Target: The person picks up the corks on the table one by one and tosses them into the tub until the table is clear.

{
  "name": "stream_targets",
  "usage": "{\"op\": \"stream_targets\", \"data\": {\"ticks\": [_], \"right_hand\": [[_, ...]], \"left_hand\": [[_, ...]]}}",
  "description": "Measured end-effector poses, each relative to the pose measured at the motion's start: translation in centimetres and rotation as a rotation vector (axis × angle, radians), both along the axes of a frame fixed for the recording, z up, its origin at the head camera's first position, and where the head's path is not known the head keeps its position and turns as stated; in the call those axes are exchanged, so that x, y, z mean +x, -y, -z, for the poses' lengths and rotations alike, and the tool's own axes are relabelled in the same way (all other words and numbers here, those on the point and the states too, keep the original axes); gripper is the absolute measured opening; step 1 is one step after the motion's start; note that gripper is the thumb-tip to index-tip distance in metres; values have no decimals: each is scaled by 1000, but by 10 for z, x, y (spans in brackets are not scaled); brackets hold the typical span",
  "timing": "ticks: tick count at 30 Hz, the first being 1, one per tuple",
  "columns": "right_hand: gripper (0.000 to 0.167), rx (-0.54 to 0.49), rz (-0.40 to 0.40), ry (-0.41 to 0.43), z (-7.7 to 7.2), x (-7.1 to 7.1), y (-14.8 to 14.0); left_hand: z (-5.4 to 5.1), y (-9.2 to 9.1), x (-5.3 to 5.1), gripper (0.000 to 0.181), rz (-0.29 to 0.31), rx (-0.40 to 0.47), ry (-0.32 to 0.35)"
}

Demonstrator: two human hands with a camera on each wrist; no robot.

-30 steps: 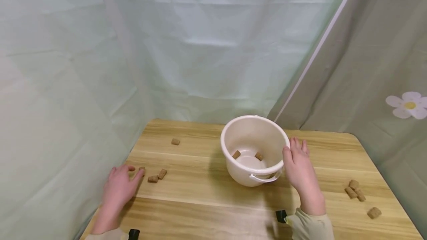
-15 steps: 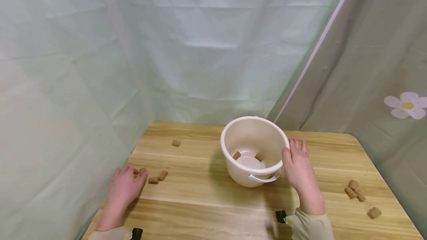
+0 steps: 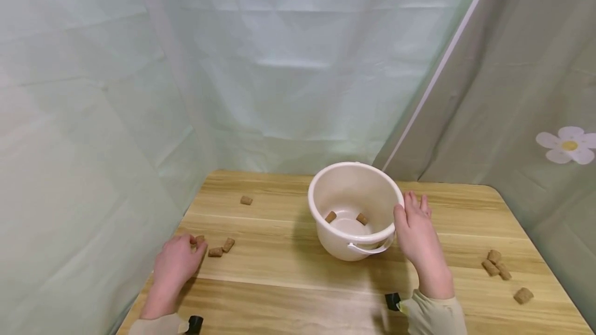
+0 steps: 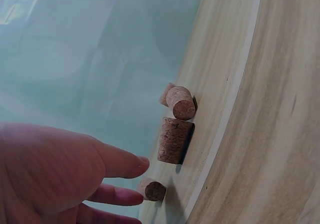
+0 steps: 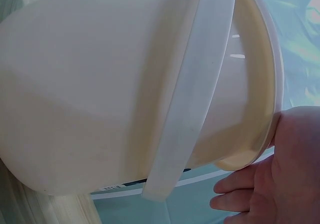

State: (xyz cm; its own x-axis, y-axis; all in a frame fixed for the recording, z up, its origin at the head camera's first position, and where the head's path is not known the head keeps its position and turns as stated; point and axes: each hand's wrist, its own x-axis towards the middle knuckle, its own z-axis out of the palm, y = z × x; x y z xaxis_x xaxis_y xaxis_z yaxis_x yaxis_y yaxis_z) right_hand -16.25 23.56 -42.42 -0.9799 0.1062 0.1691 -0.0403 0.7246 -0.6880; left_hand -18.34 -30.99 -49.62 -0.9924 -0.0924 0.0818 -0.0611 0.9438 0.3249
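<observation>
Near the worktop's (image 3: 279, 304) left edge, the left hand (image 3: 176, 260), fingers apart, flanks a cork (image 4: 151, 189); the right hand (image 3: 416, 234) clamps the bucket (image 3: 336, 242), likely steadying it.

Bucket (image 3: 335, 242) set on table (image 3: 270, 293), toward far edge; two corks (image 3: 361, 218) held inside. Three corks (image 3: 490, 268) clustered toward right edge, fourth cork (image 3: 523, 295) nearer front. Toward left edge, three more corks (image 3: 215, 252) strewn (one partly hidden by left hand (image 3: 174, 260)); another cork (image 3: 246, 200) set by far-left corner.
</observation>
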Motion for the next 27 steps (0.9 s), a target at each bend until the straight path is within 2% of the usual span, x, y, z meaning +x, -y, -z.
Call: {"op": "stream_targets", "data": {"ticks": [7,20,27], "right_hand": [[71,-1,2,10,-1,0,0],[71,-7,7,12,0,0,0],[71,4,7,24,0,-1,0]], "left_hand": [[-2,0,0,40,-3,-28,-8],[1,5,-7,36,-22,-58,39],[0,5,-8,40,-33,-58,61]]}}
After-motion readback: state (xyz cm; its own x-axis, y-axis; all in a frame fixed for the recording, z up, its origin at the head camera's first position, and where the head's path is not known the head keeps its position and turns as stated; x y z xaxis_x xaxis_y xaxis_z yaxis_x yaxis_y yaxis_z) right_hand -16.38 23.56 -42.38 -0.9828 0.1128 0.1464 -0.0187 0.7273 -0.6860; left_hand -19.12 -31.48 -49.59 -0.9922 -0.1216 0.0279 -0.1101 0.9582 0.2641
